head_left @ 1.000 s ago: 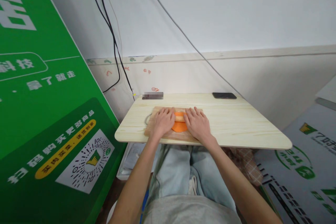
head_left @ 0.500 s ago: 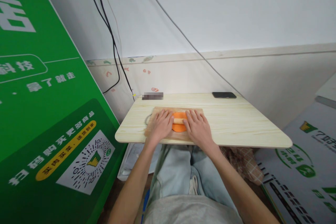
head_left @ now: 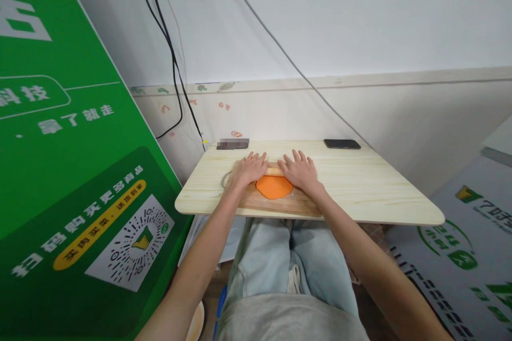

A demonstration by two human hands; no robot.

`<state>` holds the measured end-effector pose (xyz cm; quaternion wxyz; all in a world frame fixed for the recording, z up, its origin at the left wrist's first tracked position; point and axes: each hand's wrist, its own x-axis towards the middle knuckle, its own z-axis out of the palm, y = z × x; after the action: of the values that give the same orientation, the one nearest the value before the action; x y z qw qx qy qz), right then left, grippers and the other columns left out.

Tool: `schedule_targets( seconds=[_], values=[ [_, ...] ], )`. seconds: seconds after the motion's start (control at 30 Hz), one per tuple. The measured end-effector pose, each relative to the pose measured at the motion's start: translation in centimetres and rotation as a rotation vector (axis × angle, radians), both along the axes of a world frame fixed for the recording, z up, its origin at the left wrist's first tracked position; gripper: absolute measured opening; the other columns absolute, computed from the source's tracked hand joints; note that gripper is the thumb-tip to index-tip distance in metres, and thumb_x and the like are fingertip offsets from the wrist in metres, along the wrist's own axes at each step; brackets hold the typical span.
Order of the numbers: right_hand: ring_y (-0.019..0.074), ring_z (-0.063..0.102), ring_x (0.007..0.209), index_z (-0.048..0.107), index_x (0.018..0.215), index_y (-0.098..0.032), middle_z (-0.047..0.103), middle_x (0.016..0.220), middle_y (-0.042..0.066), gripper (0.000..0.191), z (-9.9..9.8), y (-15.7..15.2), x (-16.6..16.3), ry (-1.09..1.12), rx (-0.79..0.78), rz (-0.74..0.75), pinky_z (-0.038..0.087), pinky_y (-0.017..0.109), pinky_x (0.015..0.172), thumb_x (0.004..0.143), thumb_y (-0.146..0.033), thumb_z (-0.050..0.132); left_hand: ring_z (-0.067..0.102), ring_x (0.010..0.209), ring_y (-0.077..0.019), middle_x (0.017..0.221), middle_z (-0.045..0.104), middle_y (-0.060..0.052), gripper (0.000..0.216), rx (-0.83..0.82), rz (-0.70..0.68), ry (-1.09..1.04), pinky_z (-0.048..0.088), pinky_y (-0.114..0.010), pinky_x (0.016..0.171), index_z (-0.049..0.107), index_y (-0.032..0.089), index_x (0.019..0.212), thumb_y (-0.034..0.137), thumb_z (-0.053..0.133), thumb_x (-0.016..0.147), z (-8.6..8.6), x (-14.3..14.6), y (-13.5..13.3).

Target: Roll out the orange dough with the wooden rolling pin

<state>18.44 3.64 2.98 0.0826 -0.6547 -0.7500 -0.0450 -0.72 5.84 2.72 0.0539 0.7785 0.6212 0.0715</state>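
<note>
A flat orange sheet of dough or modelling clay (head_left: 274,188) lies on a wooden board (head_left: 276,205). Across its far edge rests a light wooden rolling pin (head_left: 273,171), showing only between my hands. My left hand (head_left: 250,169) lies palm down over the pin's left end, its fingers stretched forward. Over the right end is my right hand (head_left: 299,170), flat with spread fingers pointing away from me. Both palms press on the pin from above, and neither wraps round it. The pin's ends are hidden beneath the hands.
The board lies on a pale wood-grain table (head_left: 372,186) against a wall. At its back are a black phone (head_left: 342,144) and a dark blurred object (head_left: 232,144). A metal ring (head_left: 225,179) sticks out at the board's left. A green panel (head_left: 80,133) stands left; cables (head_left: 173,58) hang behind.
Both hands have pushed the rolling pin forward, away from me, to the sheet's far edge. More of the orange sheet and the board's near part now shows.
</note>
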Motion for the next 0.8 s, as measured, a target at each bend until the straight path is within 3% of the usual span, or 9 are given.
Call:
schedule_targets(
  seconds=[0.17, 0.27, 0.43, 0.53, 0.67, 0.8],
  values=[
    [0.0321, 0.057, 0.152, 0.060, 0.162, -0.013, 0.059, 0.168, 0.020, 0.064, -1.2, -4.5, -0.5, 0.022, 0.110, 0.040, 0.040, 0.046, 0.127, 0.119, -0.046, 0.027, 0.044, 0.166, -0.0282, 0.172, 0.057, -0.009, 0.060, 0.163, -0.077, -0.008, 0.034, -0.050, 0.138, 0.054, 0.022, 0.168, 0.037, 0.026, 0.117, -1.8, -0.9, -3.8],
    [0.0349, 0.051, 0.158, 0.057, 0.165, -0.011, 0.058, 0.169, 0.019, 0.065, -2.7, -7.5, -0.5, 0.036, 0.211, 0.093, 0.032, 0.050, 0.133, 0.118, -0.045, 0.028, 0.046, 0.164, -0.0264, 0.170, 0.059, -0.009, 0.059, 0.230, -0.077, -0.067, 0.033, -0.048, 0.139, 0.059, 0.022, 0.164, 0.036, 0.025, 0.118, -3.0, -1.4, -7.0],
    [0.0353, 0.048, 0.162, 0.051, 0.172, -0.019, 0.054, 0.173, 0.014, 0.062, -5.1, -12.5, -0.5, 0.072, 0.335, 0.131, 0.031, 0.055, 0.135, 0.117, -0.044, 0.036, 0.039, 0.169, -0.0261, 0.178, 0.049, -0.006, 0.060, 0.304, -0.041, -0.152, 0.029, -0.052, 0.142, 0.057, 0.025, 0.166, 0.041, 0.025, 0.119, -4.6, -2.0, -12.5],
    [0.0345, 0.047, 0.163, 0.047, 0.175, -0.025, 0.052, 0.175, 0.012, 0.062, -5.7, -14.3, -0.4, 0.085, 0.360, 0.138, 0.032, 0.057, 0.134, 0.117, -0.044, 0.037, 0.032, 0.172, -0.0239, 0.182, 0.042, -0.001, 0.058, 0.326, -0.052, -0.166, 0.027, -0.052, 0.144, 0.052, 0.031, 0.170, 0.042, 0.026, 0.119, -5.0, -2.2, -14.5],
    [0.0346, 0.046, 0.163, 0.051, 0.172, -0.022, 0.051, 0.176, 0.013, 0.061, -5.6, -13.9, -0.3, 0.090, 0.341, 0.149, 0.032, 0.055, 0.135, 0.117, -0.044, 0.036, 0.030, 0.173, -0.0235, 0.181, 0.043, 0.000, 0.057, 0.316, -0.040, -0.162, 0.026, -0.052, 0.144, 0.052, 0.032, 0.170, 0.042, 0.027, 0.119, -5.1, -2.2, -14.1],
    [0.0342, 0.047, 0.162, 0.054, 0.169, -0.016, 0.055, 0.172, 0.017, 0.063, -4.3, -10.4, -0.2, 0.047, 0.284, 0.132, 0.031, 0.050, 0.133, 0.119, -0.047, 0.032, 0.036, 0.171, -0.0269, 0.178, 0.049, -0.005, 0.058, 0.290, -0.042, -0.136, 0.028, -0.053, 0.142, 0.057, 0.026, 0.166, 0.041, 0.026, 0.120, -4.5, -1.8, -10.7]
  ],
)
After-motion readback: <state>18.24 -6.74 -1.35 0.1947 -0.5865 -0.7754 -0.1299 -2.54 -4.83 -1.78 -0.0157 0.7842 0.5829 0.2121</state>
